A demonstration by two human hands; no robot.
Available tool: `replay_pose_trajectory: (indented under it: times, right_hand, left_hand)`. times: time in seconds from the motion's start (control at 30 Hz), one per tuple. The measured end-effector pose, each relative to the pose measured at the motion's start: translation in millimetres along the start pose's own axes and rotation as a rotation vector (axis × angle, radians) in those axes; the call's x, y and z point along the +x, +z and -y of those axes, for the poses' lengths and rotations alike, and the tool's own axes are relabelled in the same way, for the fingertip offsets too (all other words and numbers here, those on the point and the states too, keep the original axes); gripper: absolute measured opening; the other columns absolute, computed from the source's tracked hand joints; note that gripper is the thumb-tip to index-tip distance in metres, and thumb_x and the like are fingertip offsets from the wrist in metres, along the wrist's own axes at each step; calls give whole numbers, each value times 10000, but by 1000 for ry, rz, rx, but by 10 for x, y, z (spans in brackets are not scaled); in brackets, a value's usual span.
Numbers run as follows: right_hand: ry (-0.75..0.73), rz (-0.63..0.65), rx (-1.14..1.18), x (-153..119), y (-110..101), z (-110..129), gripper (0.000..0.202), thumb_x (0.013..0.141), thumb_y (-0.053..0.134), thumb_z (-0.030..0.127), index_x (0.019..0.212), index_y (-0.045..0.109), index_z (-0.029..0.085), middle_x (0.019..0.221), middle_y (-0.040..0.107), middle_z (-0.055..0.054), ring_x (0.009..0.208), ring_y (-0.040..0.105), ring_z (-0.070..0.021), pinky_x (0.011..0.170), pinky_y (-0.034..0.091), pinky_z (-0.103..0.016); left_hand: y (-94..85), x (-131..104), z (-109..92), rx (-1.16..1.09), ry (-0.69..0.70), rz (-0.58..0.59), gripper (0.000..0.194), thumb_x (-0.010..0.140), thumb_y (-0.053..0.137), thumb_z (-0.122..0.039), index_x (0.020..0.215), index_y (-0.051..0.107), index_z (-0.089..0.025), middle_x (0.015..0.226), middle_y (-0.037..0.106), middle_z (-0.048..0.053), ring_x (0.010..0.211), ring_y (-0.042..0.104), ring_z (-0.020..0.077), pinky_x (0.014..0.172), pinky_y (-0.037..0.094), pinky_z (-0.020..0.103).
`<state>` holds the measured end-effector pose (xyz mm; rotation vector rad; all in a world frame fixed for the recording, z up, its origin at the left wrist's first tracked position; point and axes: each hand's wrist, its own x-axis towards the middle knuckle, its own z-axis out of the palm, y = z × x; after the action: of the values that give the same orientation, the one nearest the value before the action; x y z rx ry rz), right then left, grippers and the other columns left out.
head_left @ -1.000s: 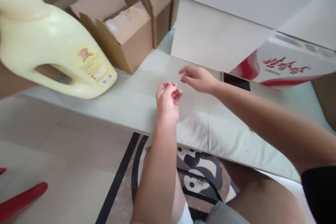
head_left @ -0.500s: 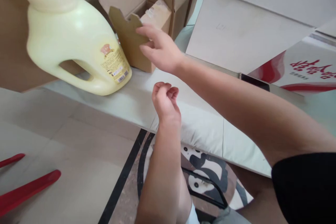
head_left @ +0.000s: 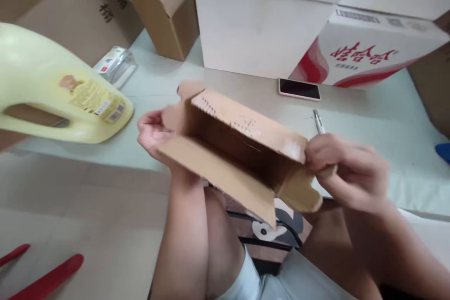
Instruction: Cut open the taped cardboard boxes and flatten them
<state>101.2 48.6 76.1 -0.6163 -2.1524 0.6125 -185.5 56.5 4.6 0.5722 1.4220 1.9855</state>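
Observation:
An opened brown cardboard box (head_left: pixel 225 159) is held tilted over the table's front edge, its flaps apart and its dark inside showing no contents. My left hand (head_left: pixel 153 133) grips the box's left end by the notched flap. At the right end, my right hand (head_left: pixel 346 168) pinches the box's corner and flap, slightly blurred. Left of the box lies a big pale yellow jug (head_left: pixel 66 89) with a printed label. Behind them another brown box (head_left: pixel 167 14) stands upright on the pale green table cover (head_left: pixel 147 86).
A clear plastic container (head_left: pixel 117 68) sits behind the jug. White cartons (head_left: pixel 260 28) and a red-and-white carton (head_left: pixel 365 51) line the back. A phone (head_left: pixel 299 89), a pen-like tool (head_left: pixel 319 122) and a blue object (head_left: pixel 443 152) lie to the right. Red bars (head_left: pixel 52 279) are at lower left.
Both hands have taken hold of a cardboard box, now over the table's front edge. The right hand has moved rightward, the left hand leftward. The view has shifted right, showing the phone and pen-like tool.

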Motion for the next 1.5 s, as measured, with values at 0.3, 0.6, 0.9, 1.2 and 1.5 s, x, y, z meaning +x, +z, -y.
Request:
replay_pose_trajectory:
  times: [0.3,0.6,0.9,1.2,1.5]
  right_hand:
    - [327,-324,-12,-516,-308,-253,280,873,589,119,1067,663,306,1043,730,-68,1111,728,-292,583,574,-341]
    - [453,-556,-180,-825,-324,-630,661,852,690,310,1450,412,363,1489,462,-90,1359,502,-324,1081,490,-546]
    - [273,-476,51,-955,-352,-769,405,978,424,538,1167,656,265,1245,641,-102,1202,605,-317,1072,485,-548]
    - [277,-484,-93,-898,-330,-751,233,902,570,416,1058,660,270,1145,637,-99,1125,630,-303,1000,537,-526]
    - [314,-502,72,-946,-340,-795,458,1026,342,452,1006,766,279,1176,612,-76,1179,599,-272,1107,484,-520]
  left_hand:
    - [874,-507,113,-67,231,164,597,946,287,-678,824,655,-225,888,685,66,974,656,254,915,533,416]
    - [1144,-771,513,145,446,216,330,882,618,-531,776,653,-221,759,628,12,782,609,173,852,519,332]
    - [1252,-773,580,102,427,313,286,898,687,-339,1152,717,-211,1119,718,39,1067,668,192,1050,503,364]
    - [1148,-607,608,304,516,449,213,900,651,-334,1045,783,-253,1278,735,19,1338,611,263,1226,402,484]
    - [1137,-638,597,325,457,427,269,878,615,-348,1070,776,-250,1257,740,49,1262,661,244,1174,466,444]
